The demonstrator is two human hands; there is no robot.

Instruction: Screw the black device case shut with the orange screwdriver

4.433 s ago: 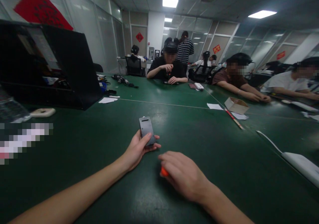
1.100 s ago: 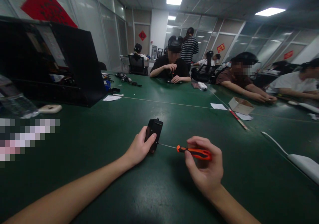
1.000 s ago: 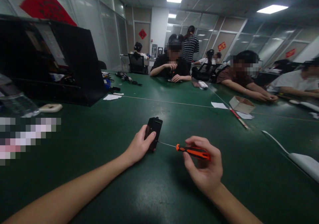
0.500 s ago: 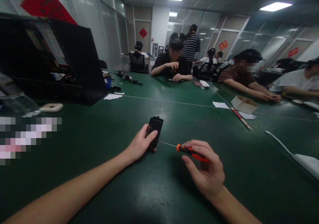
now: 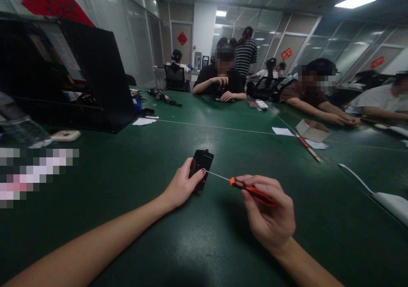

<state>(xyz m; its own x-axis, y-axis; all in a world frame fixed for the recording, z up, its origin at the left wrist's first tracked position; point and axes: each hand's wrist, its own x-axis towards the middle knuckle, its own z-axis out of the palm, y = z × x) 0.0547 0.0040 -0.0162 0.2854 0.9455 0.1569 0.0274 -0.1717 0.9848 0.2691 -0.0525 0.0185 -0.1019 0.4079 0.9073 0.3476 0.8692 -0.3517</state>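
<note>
Small black plastic case [image 5: 200,169], near the middle of the green counter [image 5: 127,180], now tipped up in left hand [image 5: 182,188]'s closed grip. Right hand [image 5: 270,219], clamped on orange-handled screwdriver [image 5: 251,191], has raised its thin tip onto the case's right edge.

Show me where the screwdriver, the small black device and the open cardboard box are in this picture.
screwdriver [image 5: 253,190], head view, on the orange handle just ahead of the fingers.
small black device [image 5: 202,161], head view, on its upper face above the thumb.
cardboard box [image 5: 311,130], head view, on its near side wall.
</note>
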